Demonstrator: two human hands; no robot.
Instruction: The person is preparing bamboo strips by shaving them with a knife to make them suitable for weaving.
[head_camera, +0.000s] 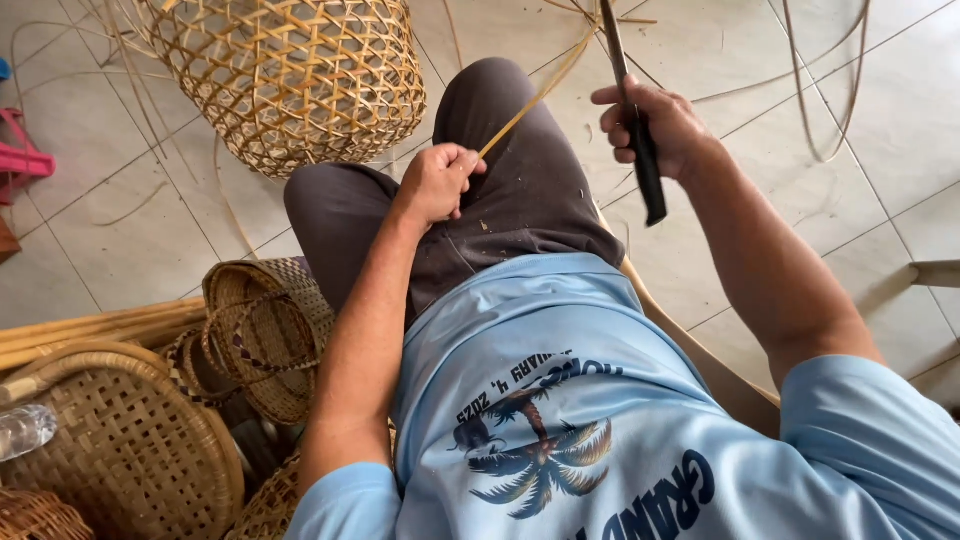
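Crowding the lower left of the frame are tightly woven baskets, with bamboo poles above them and an open-weave bamboo basket at the upper centre-left on the tiled floor. Loose strips curl at the upper right. A clear plastic bottle sits at the left edge. The left hand, closed in a fist, pinches a thin bamboo strip over the knee. The right hand is clenched around a dark-handled knife, whose blade meets the strip at top centre.
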